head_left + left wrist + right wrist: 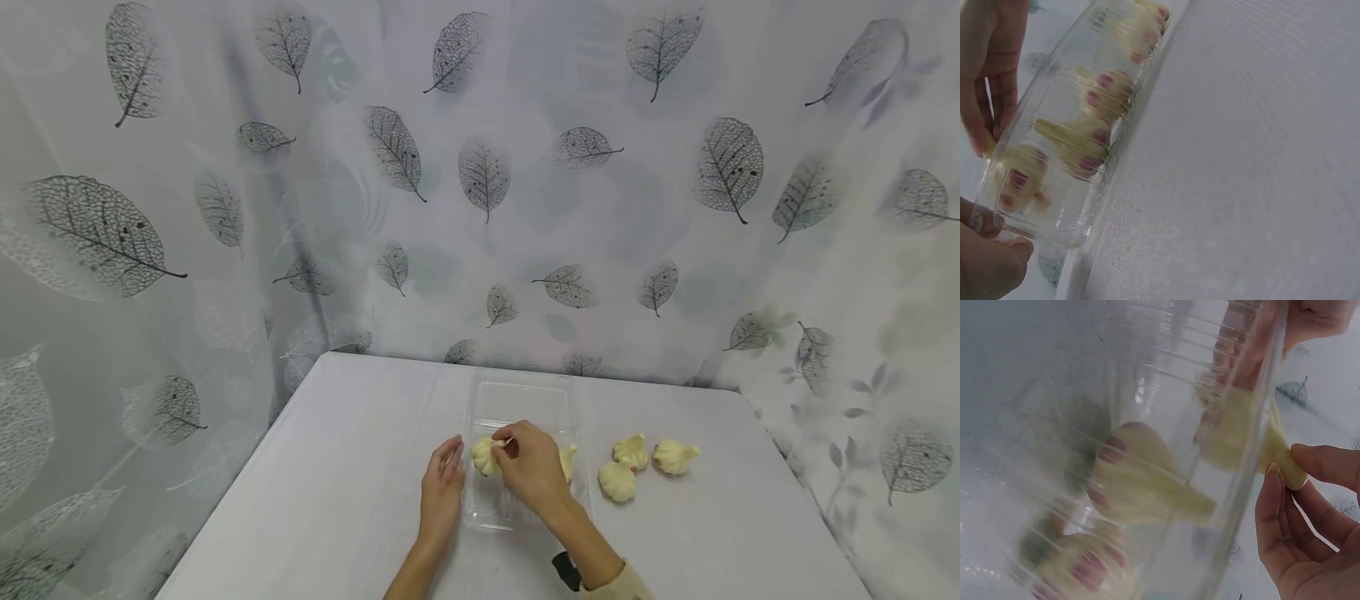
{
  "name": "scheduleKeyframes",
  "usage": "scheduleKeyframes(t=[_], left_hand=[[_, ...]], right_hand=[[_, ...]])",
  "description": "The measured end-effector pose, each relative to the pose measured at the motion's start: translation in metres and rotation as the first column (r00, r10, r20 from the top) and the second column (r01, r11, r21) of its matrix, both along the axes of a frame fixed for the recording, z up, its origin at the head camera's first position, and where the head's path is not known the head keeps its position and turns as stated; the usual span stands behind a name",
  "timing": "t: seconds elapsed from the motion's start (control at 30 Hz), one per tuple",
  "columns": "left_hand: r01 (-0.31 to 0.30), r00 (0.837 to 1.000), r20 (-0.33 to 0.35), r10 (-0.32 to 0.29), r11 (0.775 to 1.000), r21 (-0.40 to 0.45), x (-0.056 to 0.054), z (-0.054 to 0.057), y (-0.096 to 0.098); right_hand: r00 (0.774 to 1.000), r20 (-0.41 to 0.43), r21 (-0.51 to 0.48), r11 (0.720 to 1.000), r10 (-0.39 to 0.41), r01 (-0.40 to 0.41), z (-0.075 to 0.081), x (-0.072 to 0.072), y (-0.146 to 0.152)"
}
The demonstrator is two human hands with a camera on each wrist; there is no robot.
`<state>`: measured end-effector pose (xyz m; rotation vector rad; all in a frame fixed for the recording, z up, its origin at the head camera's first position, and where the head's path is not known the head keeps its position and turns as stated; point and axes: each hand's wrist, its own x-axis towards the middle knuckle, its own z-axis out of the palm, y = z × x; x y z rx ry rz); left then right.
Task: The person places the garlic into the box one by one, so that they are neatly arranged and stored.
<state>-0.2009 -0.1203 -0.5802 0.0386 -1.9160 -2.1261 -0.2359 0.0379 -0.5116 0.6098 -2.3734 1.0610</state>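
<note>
My right hand (534, 468) pinches the stem of a pale garlic bulb (486, 457) between thumb and fingertips. The bulb hangs at the left side of a clear plastic container (491, 521), seen through its wall in both wrist views. Another garlic bulb (567, 463) is at the container's right side, partly hidden behind my right hand. In the right wrist view a garlic bulb (1135, 472) with reddish patches shows through the plastic. My left hand (442, 487) rests against the container's left side, its fingers extended along the wall.
The container's clear lid (525, 404) lies folded back, away from me. To the right, several garlic bulbs (618, 482) lie on the white-covered table (360, 475). A leaf-patterned curtain (525, 233) hangs behind the table and along its sides.
</note>
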Motion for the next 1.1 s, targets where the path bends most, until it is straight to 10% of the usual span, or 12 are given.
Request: scheduleKeyframes(t=[1.1], left_hand=[[0.031, 0.999, 0.014, -0.031, 1.000, 0.005, -0.001, -0.001, -0.002]], right_hand=[[0.998, 0.065, 0.042, 0.999, 0.011, -0.014, -0.028, -0.013, -0.003]])
